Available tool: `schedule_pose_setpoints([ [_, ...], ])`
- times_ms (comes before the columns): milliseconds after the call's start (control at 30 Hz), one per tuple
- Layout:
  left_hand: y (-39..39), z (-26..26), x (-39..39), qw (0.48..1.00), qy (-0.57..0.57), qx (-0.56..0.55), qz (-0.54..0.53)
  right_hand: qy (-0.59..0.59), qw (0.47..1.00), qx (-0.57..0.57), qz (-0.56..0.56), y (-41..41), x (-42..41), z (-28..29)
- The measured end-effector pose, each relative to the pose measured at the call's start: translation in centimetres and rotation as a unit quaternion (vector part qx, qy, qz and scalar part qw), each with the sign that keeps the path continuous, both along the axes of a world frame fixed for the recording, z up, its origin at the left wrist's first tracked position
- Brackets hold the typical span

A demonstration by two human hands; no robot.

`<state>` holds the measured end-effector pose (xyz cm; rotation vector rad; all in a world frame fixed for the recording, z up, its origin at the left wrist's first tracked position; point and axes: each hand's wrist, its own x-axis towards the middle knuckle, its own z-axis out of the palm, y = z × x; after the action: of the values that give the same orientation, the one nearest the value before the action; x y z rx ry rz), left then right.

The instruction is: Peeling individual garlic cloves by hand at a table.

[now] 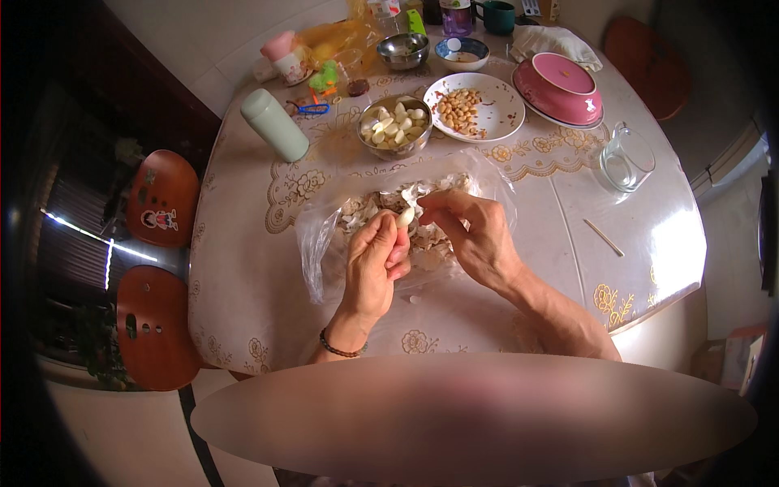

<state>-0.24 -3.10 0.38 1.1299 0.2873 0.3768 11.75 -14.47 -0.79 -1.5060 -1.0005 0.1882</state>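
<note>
My left hand [378,249] pinches a pale garlic clove [406,217] between thumb and fingers. Just right of the clove is my right hand [475,234], its thumb and forefinger close together at a whitish scrap of garlic skin [411,193]; whether they grip it I cannot tell. Both hands are above a clear plastic bag [319,243] spread on the table, with a heap of papery garlic skins [435,240] on it. Beyond the bag stands a steel bowl [394,150] of peeled garlic cloves.
Right of the bowl is a white plate [502,112] of shelled nuts. A green flask [277,126] stands at the left, a glass mug [627,159] at the right, with a cotton swab [604,237] nearer. An upturned pink bowl [557,91] and smaller bowls are farther back.
</note>
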Motion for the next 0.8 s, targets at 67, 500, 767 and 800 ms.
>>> schedule_pose_setpoints([
  [67,0.2,0.0,-0.1,1.0,0.001,-0.01,-0.009,0.043,0.999,-0.015,0.011,-0.2,-0.2,0.9],
  [500,-1.5,-0.2,0.3,0.875,0.033,0.473,0.096,0.06,0.996,0.049,0.052,-0.4,-1.7,0.9],
  [767,-1.1,-0.2,0.6,0.92,0.007,0.388,0.051,0.217,0.974,-0.052,0.037,0.1,-1.0,1.1],
  [800,-1.0,-0.3,0.6,0.934,-0.001,0.354,0.047,0.24,0.968,-0.04,0.058,0.1,-1.0,1.2],
])
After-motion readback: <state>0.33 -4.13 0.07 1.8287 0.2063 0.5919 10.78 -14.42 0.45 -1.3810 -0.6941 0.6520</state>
